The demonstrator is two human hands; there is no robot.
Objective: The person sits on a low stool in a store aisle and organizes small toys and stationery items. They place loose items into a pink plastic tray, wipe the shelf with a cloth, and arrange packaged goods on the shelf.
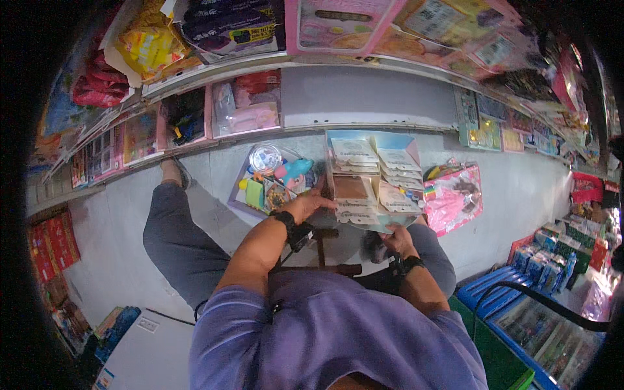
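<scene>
My left hand (308, 204) grips the left side of an open divided cardboard display box (374, 141). With my right hand (399, 242) I hold the box's near edge, towards its right corner. Rows of flat printed packets (355, 150) fill its two compartments, and a brown packet (350, 187) lies in the left one. A small colourful item rests on the packets at the right. Left of the box, a shallow tray (236, 195) on the floor holds mixed toys, among them a blue and pink toy (295, 169) and a round clear container (265, 158).
A pink packaged doll set (453, 200) lies right of the box. Shelves (370, 122) with boxed goods run across in front. A blue-framed chest freezer (541, 331) stands at the lower right, and a white surface (146, 356) at the lower left.
</scene>
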